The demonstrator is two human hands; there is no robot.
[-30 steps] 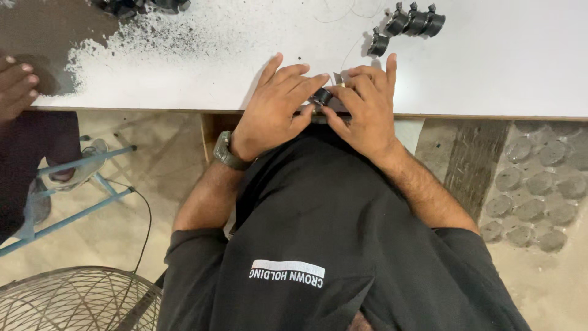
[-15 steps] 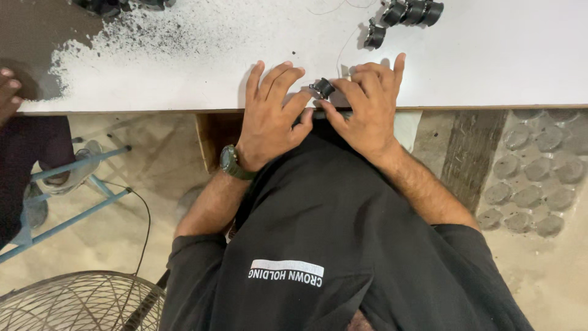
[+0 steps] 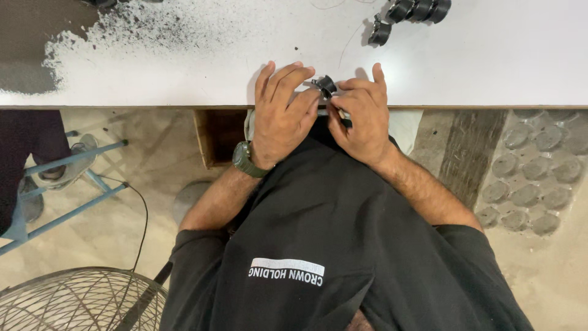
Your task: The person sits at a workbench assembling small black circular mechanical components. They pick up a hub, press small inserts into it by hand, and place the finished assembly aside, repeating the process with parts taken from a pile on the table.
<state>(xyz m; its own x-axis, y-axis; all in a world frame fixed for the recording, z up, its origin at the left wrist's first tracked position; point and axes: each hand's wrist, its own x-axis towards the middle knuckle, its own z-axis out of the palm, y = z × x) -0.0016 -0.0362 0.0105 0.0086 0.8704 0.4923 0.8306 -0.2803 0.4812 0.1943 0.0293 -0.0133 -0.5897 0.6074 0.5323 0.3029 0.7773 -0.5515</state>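
At the near edge of a white table point(image 3: 490, 67), my left hand point(image 3: 283, 113) and my right hand point(image 3: 361, 113) meet around a small black round part point(image 3: 324, 84). Fingertips of both hands pinch it, and most of the part is hidden by them. A dark green watch point(image 3: 244, 159) sits on my left wrist. My black shirt fills the lower middle of the view, below both forearms.
A row of similar black parts point(image 3: 419, 9) and one single black part point(image 3: 380, 32) lie at the table's far right. Dark powder point(image 3: 153, 27) is scattered at far left. Below are a blue metal frame point(image 3: 67, 184), a wire fan guard point(image 3: 73, 300) and a cable on the floor.
Both hands stay on the small part and have shifted slightly toward the table edge. Another person's hand at the far left of the table is gone from view.
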